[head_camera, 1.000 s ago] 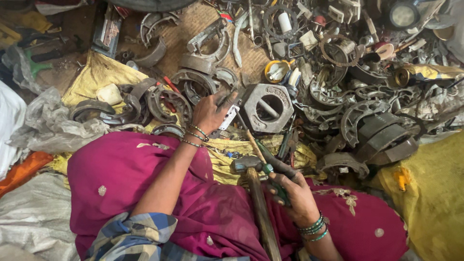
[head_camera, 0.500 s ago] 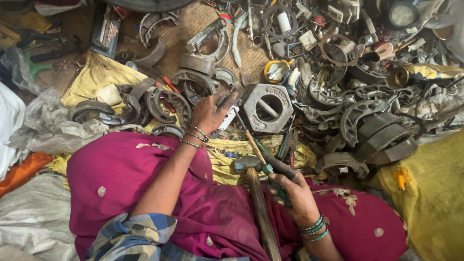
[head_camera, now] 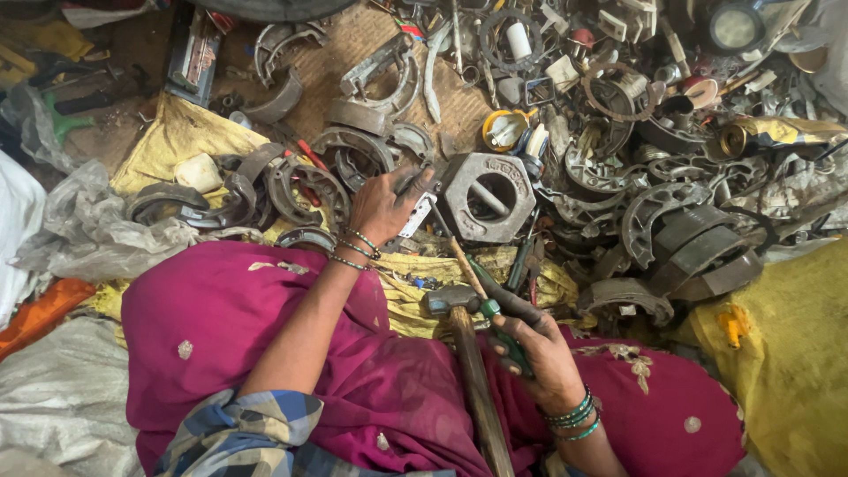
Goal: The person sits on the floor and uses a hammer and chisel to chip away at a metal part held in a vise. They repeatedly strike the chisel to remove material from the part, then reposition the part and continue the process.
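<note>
Many curved metal parts point(head_camera: 680, 238) crowd around the left hand point(head_camera: 382, 205) and hammer point(head_camera: 459, 327).

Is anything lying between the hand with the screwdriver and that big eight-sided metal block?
Yes. Between the right hand and the octagonal block, a hammer head lies on the yellow cloth.

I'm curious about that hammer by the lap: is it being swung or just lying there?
Lying there. The hammer rests across the pink cloth; the right hand beside it holds a green-handled tool instead.

scrap parts point(head_camera: 671, 221) crowd all around left hand point(head_camera: 382, 208)
</note>
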